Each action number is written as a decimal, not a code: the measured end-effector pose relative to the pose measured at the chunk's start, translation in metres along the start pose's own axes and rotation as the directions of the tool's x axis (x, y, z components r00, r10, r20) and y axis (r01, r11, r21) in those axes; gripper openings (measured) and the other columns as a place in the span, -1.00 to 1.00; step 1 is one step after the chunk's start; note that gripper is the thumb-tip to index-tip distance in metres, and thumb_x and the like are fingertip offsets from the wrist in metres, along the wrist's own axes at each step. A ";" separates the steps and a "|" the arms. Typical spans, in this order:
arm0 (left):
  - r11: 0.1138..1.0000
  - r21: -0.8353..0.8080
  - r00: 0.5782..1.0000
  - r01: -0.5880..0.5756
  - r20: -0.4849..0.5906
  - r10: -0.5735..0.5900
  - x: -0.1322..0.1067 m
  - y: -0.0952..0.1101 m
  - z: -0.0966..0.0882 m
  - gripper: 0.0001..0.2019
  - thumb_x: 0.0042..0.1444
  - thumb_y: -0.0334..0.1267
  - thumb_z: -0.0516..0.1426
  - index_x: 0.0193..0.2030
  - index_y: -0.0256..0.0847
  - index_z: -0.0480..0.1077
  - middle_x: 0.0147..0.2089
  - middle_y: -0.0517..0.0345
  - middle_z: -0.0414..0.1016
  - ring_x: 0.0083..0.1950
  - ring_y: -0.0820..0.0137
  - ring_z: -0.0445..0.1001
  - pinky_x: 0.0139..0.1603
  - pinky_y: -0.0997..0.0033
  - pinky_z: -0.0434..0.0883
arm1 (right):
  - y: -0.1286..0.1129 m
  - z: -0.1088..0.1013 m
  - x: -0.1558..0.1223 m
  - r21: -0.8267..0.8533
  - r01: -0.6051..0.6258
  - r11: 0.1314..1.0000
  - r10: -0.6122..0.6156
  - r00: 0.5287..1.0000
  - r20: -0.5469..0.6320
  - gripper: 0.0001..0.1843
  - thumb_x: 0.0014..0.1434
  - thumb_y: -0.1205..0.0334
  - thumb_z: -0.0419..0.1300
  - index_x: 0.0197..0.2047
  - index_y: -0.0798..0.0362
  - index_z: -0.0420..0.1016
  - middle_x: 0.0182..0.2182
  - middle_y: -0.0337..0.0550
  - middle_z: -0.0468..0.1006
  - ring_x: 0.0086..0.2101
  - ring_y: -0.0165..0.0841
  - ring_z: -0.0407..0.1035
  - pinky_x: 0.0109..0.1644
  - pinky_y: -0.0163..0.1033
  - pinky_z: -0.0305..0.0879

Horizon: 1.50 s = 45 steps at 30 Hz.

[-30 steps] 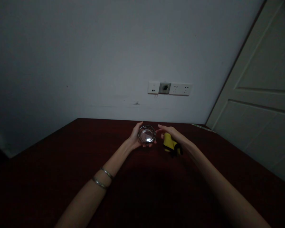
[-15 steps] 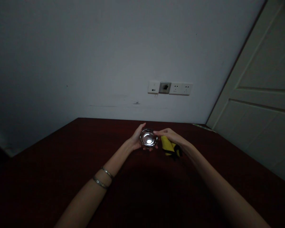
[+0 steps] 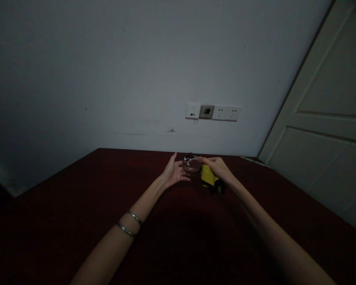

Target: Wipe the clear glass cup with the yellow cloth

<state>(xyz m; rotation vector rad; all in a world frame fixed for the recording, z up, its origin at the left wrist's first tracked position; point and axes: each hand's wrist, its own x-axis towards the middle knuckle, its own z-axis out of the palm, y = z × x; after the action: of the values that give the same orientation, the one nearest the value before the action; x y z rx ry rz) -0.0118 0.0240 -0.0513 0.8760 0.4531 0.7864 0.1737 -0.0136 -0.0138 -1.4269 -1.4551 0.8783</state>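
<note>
A small clear glass bowl [image 3: 192,164] is tilted above the table, seen through in its middle. My right hand [image 3: 218,167] pinches its right rim between thumb and fingers. Hanging from that same hand, below the fingers, is a yellow cloth [image 3: 208,177] with black edging. My left hand [image 3: 173,172] is open at the bowl's left, palm up, thumb raised and fingers spread. Its fingertips reach toward the underside of the bowl; whether they touch it I cannot tell. Two silver bangles [image 3: 130,223] circle the left forearm.
A dark red table [image 3: 130,168] spreads under both arms and reaches back to a pale wall [image 3: 136,71]. Sockets and switch plates [image 3: 213,112] sit on the wall just above the table. At the right stands a white panelled door [image 3: 323,118]. The light is dim.
The bowl has shifted up and right and tilted, losing its bright reflection. My left hand has let go of it and its fingers have spread. My right hand still holds the rim and cloth.
</note>
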 end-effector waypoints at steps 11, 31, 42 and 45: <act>0.992 0.108 0.979 -0.060 -0.188 0.080 0.001 -0.011 0.020 -0.42 0.15 0.24 -0.21 -0.20 -0.25 0.32 -0.47 0.10 0.42 -0.65 0.43 0.34 -0.77 0.51 0.24 | 0.004 0.010 0.002 -0.157 0.047 0.986 -0.062 0.994 -0.092 -0.52 -0.13 -0.20 0.19 -0.61 0.11 0.37 -0.69 -0.28 0.28 -0.61 -0.46 0.15 -0.55 -0.32 0.01; 0.995 -0.002 0.971 -0.102 -0.216 0.099 -0.005 0.003 0.015 -0.42 0.22 0.07 -0.26 -0.24 -0.36 0.41 -0.66 0.14 0.30 -0.79 0.53 0.11 -0.81 0.60 -0.09 | -0.036 -0.018 -0.001 0.473 -0.202 0.858 0.165 0.979 0.119 -0.64 0.05 -0.10 0.17 -0.27 0.03 0.37 -0.57 -0.22 0.43 -0.60 -0.37 0.34 -0.50 -0.26 0.30; 0.998 0.027 0.983 -0.063 -0.170 0.067 -0.003 0.001 0.015 -0.41 0.22 0.07 -0.30 -0.38 -0.36 0.35 -0.67 0.06 0.33 -0.84 0.50 0.10 -0.89 0.56 -0.07 | -0.049 0.001 -0.001 0.712 -0.166 0.682 0.098 0.986 0.136 -0.77 0.11 0.03 0.04 -0.34 0.03 0.32 -0.61 -0.24 0.37 -0.63 -0.40 0.30 -0.55 -0.31 0.26; 0.999 0.004 0.977 -0.050 -0.208 0.050 -0.004 0.000 0.016 -0.44 0.21 0.06 -0.26 -0.36 -0.35 0.36 -0.65 0.06 0.35 -0.82 0.49 0.14 -0.88 0.59 -0.06 | -0.052 -0.004 -0.008 0.682 -0.173 0.710 0.023 0.975 0.223 -0.83 -0.04 0.15 0.10 -0.36 0.04 0.36 -0.57 -0.21 0.43 -0.60 -0.38 0.32 -0.50 -0.29 0.29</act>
<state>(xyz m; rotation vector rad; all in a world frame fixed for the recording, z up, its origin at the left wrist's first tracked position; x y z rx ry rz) -0.0042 0.0136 -0.0419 0.8096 0.6166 0.9296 0.1581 -0.0269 0.0354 -0.8470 -0.9946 1.4874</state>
